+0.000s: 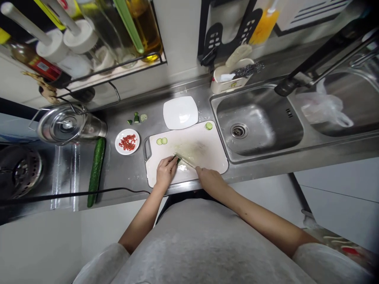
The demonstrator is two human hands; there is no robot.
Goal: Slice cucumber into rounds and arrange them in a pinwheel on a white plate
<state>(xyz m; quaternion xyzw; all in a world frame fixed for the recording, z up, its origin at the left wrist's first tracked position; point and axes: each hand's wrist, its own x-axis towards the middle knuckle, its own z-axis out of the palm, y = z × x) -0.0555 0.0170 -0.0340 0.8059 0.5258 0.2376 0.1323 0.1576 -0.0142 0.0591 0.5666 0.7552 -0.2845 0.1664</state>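
Observation:
A white cutting board (pixel 214 154) lies on the steel counter in front of me. On its left part, my left hand (pixel 166 172) has its fingers closed on a small dark green cucumber piece (pixel 178 159), mostly hidden by the fingers. My right hand (pixel 211 183) grips the handle of a knife (pixel 187 162), its blade beside the cucumber piece and close to the left fingertips. Two cucumber slices (pixel 162 141) rest at the board's upper left; more sliced cucumber (pixel 209 126) sits at its upper right corner. The board's middle looks wet.
A square white plate (pixel 180 110) touches the board's far edge. Left are a small plate (pixel 117 142) of chopped red pieces, cucumber ends (pixel 136 117) and a whole cucumber (pixel 96 173). A black cable (pixel 118 189) crosses the counter's front. The sink (pixel 260 130) lies right.

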